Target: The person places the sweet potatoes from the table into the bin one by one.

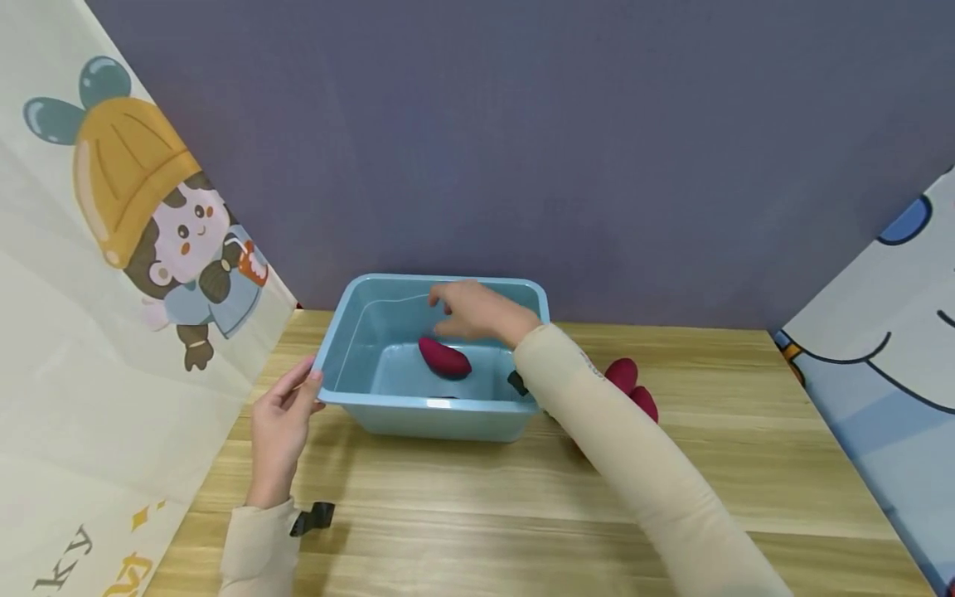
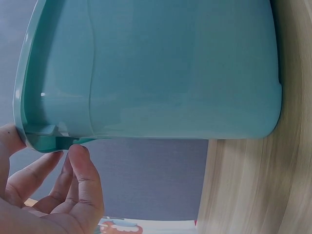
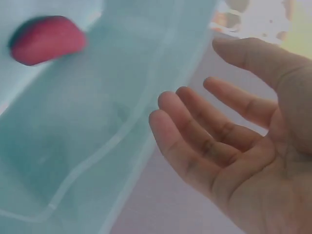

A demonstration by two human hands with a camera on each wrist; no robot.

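A light blue plastic bin (image 1: 440,421) stands on the wooden table. My left hand (image 1: 282,423) pinches its left rim between thumb and fingers; the left wrist view shows the fingertips (image 2: 84,161) at the underside of the lip. Inside, a dark red oblong thing shaped like a sweet potato (image 1: 444,358) lies on the bottom. My right hand (image 1: 477,311) hovers over the bin, holding nothing. Its fingers are spread and slightly bent in the right wrist view, apart from the red sweet-potato-like thing (image 3: 48,41).
More dark red oblong things (image 1: 622,376) lie on the table right of the bin, partly hidden by my right sleeve (image 1: 634,464). A grey-blue wall (image 1: 522,149) rises behind the bin. Printed cloths hang at the left (image 1: 75,332) and right (image 1: 888,356).
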